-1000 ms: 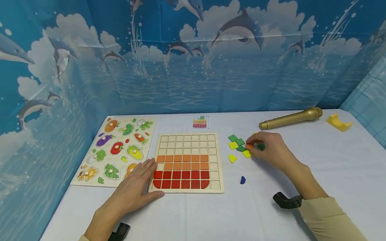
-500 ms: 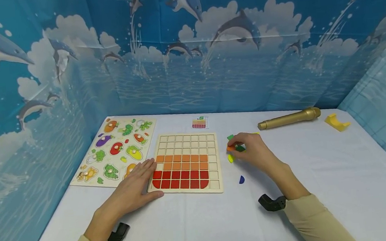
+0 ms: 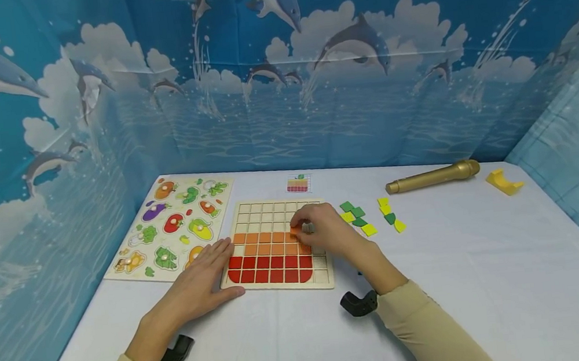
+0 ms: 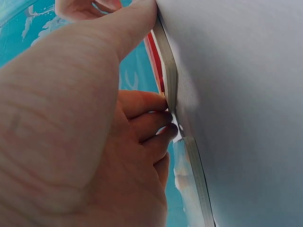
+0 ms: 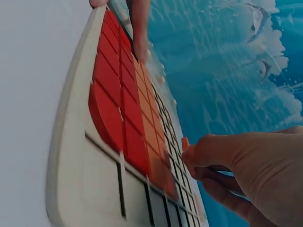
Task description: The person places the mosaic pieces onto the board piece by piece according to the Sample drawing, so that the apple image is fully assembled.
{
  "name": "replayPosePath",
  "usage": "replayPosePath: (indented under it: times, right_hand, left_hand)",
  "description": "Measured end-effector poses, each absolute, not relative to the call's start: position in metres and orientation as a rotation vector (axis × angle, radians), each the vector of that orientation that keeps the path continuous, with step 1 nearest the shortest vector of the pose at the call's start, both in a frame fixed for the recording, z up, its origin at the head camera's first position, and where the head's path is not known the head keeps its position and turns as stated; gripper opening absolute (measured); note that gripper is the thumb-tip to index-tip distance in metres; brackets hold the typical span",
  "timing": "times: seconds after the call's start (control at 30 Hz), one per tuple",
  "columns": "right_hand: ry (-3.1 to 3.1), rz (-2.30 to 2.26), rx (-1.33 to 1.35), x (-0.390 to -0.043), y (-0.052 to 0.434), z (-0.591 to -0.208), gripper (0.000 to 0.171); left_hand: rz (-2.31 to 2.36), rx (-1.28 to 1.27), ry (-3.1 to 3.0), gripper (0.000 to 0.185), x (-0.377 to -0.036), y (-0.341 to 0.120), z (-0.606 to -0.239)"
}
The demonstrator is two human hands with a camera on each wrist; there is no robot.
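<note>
On a white counter (image 3: pixel 294 342) walled by dolphin-print backdrop (image 3: pixel 280 88), the right hand (image 3: pixel 326 230) pinches an orange tile (image 3: pixel 293 232) over the grid board (image 3: pixel 278 245), above its orange rows. The left hand (image 3: pixel 200 282) rests flat, fingers straight, against the board's left edge. Green and yellow tiles (image 3: pixel 371 218) lie nearby.

A white-covered table (image 3: pixel 487 277) stands enclosed on the left, far and right sides by a blue backdrop (image 3: pixel 280 88) printed with dolphins, clouds and sea.
</note>
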State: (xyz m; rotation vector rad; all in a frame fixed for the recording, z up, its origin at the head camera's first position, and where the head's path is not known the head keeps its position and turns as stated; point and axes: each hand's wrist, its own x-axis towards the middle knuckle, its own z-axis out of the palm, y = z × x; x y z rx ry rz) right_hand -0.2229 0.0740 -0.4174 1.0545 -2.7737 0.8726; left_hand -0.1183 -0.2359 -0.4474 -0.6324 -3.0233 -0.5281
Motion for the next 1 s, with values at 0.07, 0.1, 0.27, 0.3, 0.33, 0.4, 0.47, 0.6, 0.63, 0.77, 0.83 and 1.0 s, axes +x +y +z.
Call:
replayPosePath:
  times: [0.07,0.1,0.27,0.3,0.33,0.4,0.47,0.6,0.63,0.77,0.83,1.0]
  right_hand:
    - [-2.789,0.878,1.077,-0.221,0.063,-0.419,0.020]
    - [-2.796,0.883,1.086,-0.221,0.057,-0.420,0.021]
    - [-2.808,0.920,1.134,-0.215,0.033,-0.425,0.022]
    - [-2.804,0.928,1.140,-0.214,0.028,-0.426,0.021]
    - [-2.797,0.935,1.148,-0.214,0.024,-0.427,0.021]
    - [-2.780,0.945,1.166,-0.212,0.017,-0.428,0.019]
    - [-2.767,0.947,1.171,-0.211,0.011,-0.429,0.018]
    - [-2.742,0.924,1.187,-0.210,0.000,-0.431,0.015]
    - [-2.741,0.915,1.193,-0.209,-0.003,-0.431,0.014]
    - [-2.734,0.896,1.224,-0.208,-0.013,-0.432,0.013]
    - [-2.728,0.890,1.231,-0.207,-0.018,-0.433,0.012]
    - [-2.711,0.873,1.238,-0.206,-0.028,-0.437,0.011]
  left_hand:
    - [-0.526,-0.635,-3.022,0.095,-0.118,-0.236,-0.447]
    - [-0.525,-0.637,-3.020,0.095,-0.118,-0.237,-0.447]
    - [-0.521,-0.642,-3.011,0.094,-0.118,-0.238,-0.446]
    - [-0.522,-0.640,-3.011,0.094,-0.118,-0.238,-0.446]
    - [-0.524,-0.637,-3.011,0.094,-0.118,-0.237,-0.446]
    - [-0.535,-0.630,-3.012,0.093,-0.118,-0.237,-0.446]
    - [-0.546,-0.629,-3.010,0.092,-0.118,-0.236,-0.446]
    - [-0.553,-0.631,-3.002,0.092,-0.118,-0.235,-0.446]
    - [-0.552,-0.632,-3.000,0.091,-0.118,-0.235,-0.446]
    - [-0.545,-0.630,-2.999,0.091,-0.118,-0.235,-0.446]
    - [-0.537,-0.630,-3.002,0.092,-0.118,-0.235,-0.447]
    - [-0.550,-0.629,-3.004,0.092,-0.118,-0.236,-0.447]
